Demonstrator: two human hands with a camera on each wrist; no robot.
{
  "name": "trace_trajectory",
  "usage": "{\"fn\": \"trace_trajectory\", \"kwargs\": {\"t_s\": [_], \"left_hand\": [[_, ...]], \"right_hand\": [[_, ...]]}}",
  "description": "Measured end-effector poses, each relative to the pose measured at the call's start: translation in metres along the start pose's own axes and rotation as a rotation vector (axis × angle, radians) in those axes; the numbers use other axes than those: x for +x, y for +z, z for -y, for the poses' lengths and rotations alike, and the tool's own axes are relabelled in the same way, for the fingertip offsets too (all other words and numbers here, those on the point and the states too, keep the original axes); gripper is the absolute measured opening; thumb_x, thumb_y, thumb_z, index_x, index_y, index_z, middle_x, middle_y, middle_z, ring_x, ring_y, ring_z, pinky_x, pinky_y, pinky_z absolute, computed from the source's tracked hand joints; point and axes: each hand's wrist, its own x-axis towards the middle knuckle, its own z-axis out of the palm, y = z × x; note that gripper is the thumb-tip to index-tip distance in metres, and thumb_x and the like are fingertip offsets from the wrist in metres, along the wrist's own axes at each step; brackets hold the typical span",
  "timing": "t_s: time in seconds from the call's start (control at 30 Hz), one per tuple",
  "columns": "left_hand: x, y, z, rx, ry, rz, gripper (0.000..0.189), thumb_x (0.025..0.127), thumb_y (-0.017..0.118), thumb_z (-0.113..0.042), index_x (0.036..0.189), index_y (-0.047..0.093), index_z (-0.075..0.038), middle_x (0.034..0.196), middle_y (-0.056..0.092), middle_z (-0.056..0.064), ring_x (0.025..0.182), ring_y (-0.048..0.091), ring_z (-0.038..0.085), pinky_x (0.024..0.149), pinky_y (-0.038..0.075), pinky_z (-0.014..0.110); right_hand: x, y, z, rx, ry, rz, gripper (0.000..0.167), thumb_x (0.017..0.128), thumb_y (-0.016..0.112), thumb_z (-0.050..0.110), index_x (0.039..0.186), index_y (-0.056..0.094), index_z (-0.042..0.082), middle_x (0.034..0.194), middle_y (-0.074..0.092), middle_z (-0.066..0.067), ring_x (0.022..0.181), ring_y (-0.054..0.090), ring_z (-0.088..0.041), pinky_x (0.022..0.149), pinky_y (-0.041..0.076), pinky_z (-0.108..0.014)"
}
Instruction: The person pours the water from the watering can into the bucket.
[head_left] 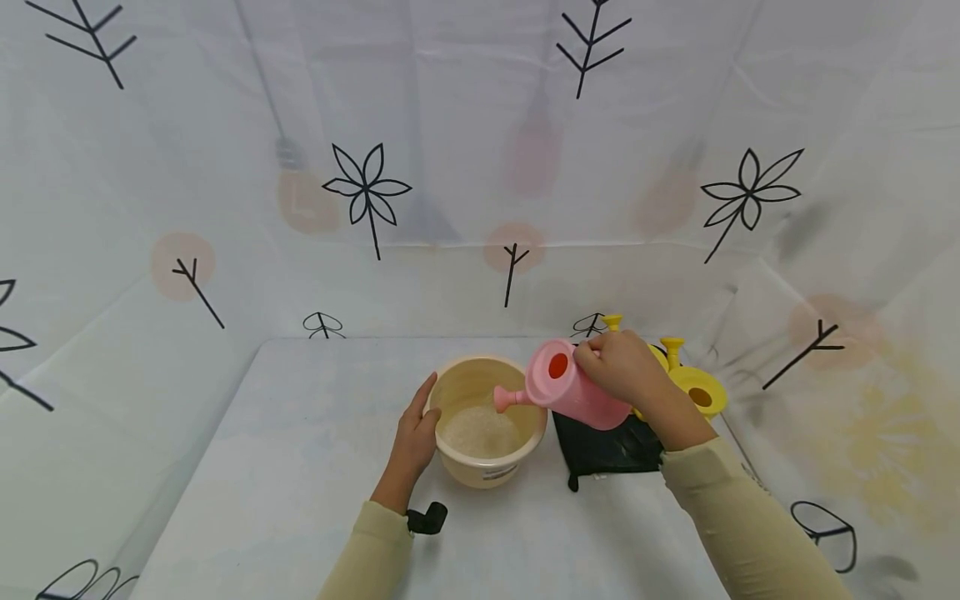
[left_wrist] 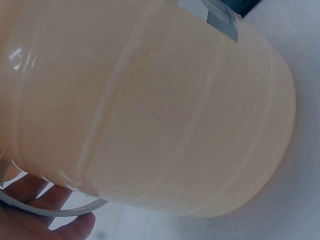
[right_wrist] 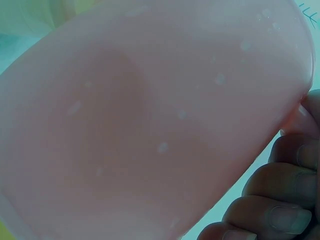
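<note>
A cream plastic bucket (head_left: 487, 475) stands on the white table, with cloudy, pale contents (head_left: 483, 432) low inside. My left hand (head_left: 415, 429) holds its left side at the rim; in the left wrist view the fingers (left_wrist: 50, 202) are by a thin curved handle (left_wrist: 60, 212) along the bucket wall (left_wrist: 165, 115). With my right hand (head_left: 622, 367) I grip a pink watering can (head_left: 581, 396) by its handle. The can is tilted, its spout (head_left: 510, 399) over the bucket's opening. The right wrist view shows curled fingers (right_wrist: 275, 185) beside the can's body (right_wrist: 150, 120). Whether water flows cannot be told.
Yellow watering cans (head_left: 701, 387) stand at the back right, partly behind my right hand. A black cloth or bag (head_left: 611, 450) lies on the table (head_left: 300, 467) right of the bucket. Printed white sheeting (head_left: 442, 283) surrounds the table at the back and sides.
</note>
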Motion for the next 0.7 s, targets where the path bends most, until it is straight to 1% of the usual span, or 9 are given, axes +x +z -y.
{"fn": "trace_trajectory", "kwargs": {"t_s": [0.23,0.7], "left_hand": [[-0.0007,0.0,-0.0008,-0.009,0.003,-0.005,0.056,0.099,0.041,-0.015,0.148,0.035,-0.041,0.156,0.035,-0.001,0.143,0.033,0.029,0.113,0.032,0.056],[-0.0011,0.0,-0.0025,-0.014,-0.01,-0.007,0.055,0.099,0.042,-0.016,0.147,0.036,-0.042,0.156,0.035,-0.001,0.145,0.031,0.028,0.114,0.029,0.057]], "right_hand": [[0.0001,-0.0001,0.0,0.003,0.011,0.011,0.038,0.091,0.043,0.026,0.058,0.054,0.011,0.052,0.045,-0.002,0.057,0.046,-0.018,0.05,0.038,-0.025],[0.0002,-0.0009,0.0009,-0.002,0.003,0.009,0.038,0.091,0.043,0.026,0.058,0.054,0.01,0.051,0.044,-0.002,0.055,0.045,-0.018,0.049,0.037,-0.025]]}}
